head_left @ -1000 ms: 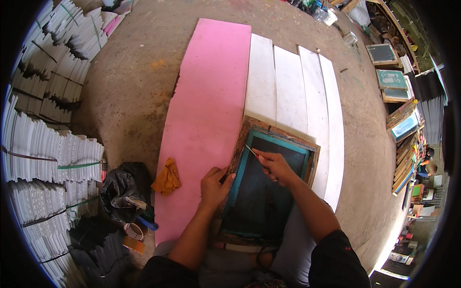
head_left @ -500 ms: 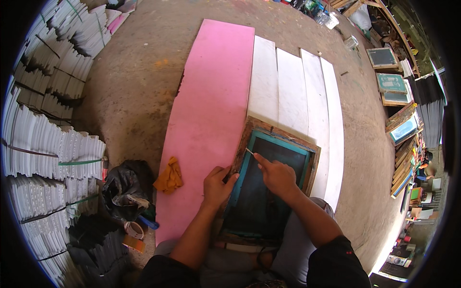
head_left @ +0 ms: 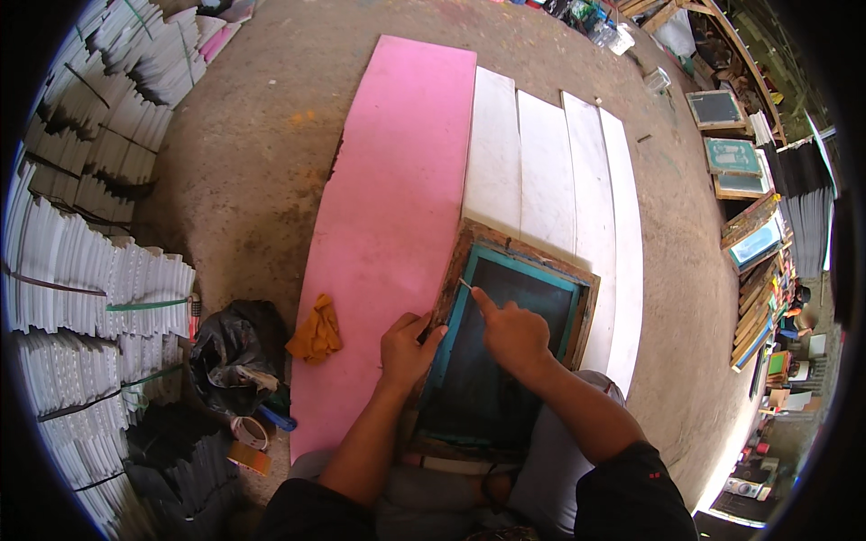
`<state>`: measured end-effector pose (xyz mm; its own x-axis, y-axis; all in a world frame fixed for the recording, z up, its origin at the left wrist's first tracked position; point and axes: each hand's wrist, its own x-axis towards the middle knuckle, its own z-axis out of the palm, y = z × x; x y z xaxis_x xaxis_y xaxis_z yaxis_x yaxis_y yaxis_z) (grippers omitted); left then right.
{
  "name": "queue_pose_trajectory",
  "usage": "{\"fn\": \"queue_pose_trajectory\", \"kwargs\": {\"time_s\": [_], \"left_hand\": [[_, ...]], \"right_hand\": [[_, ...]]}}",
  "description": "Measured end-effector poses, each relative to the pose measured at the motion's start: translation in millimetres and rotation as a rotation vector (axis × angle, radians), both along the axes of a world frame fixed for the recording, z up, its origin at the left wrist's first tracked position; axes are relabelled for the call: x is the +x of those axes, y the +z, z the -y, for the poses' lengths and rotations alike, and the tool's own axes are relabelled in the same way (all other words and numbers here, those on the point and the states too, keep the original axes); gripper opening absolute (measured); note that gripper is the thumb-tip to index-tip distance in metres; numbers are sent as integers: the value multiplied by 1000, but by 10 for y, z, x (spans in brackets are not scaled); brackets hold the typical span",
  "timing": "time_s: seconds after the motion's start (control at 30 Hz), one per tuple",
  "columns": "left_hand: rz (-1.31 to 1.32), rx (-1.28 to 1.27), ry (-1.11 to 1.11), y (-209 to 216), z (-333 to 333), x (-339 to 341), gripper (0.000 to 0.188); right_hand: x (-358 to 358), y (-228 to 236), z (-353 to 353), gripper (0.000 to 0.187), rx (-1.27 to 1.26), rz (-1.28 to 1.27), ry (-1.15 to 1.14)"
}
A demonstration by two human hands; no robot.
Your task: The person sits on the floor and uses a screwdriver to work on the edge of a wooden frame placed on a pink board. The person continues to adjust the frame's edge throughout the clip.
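Note:
A screen printing frame (head_left: 505, 397) rests tilted across my lap, with a worn wooden border and a teal band around its dark mesh. My left hand (head_left: 410, 353) is closed on the frame's left side, thumb on top. Over the mesh, my right hand (head_left: 517, 338) is closed with its index finger stretched forward along a thin, pale, stick-like tool (head_left: 465, 284). The tool's tip meets the teal band near the upper left inner corner; its exact kind is too small to make out.
Under the frame's far end lie a long pink sheet (head_left: 406, 153) and several white boards (head_left: 546, 162). An orange cloth (head_left: 316, 331) sits on the pink sheet. Left are a black plastic bag (head_left: 239, 352), tape roll (head_left: 249, 433) and bundled white stacks (head_left: 99, 279). More frames (head_left: 732, 158) lean right.
My right hand has shifted very slightly, the tool tip staying by the upper left inner corner. My left hand keeps its place on the frame.

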<state>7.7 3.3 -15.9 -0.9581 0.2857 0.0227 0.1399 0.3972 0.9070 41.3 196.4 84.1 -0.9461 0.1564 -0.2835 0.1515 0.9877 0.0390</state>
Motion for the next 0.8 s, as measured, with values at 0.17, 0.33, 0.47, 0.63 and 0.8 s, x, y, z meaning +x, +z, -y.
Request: {"fn": "queue_pose_trajectory", "kwargs": {"time_s": [0.17, 0.33, 0.47, 0.63, 0.8], "left_hand": [[-63, -14, -12, 20, -21, 7, 36], [-17, 9, 3, 35, -32, 37, 35], [-29, 14, -3, 2, -17, 29, 35], [2, 3, -16, 47, -12, 9, 35], [104, 21, -21, 34, 23, -1, 38]], "right_hand": [[25, -90, 82, 50, 60, 7, 6], [-15, -98, -113, 46, -149, 36, -16], [35, -100, -75, 46, -142, 70, -64], [82, -280, -237, 48, -378, -36, -91], [118, -312, -236, 46, -291, -61, -52]]}}
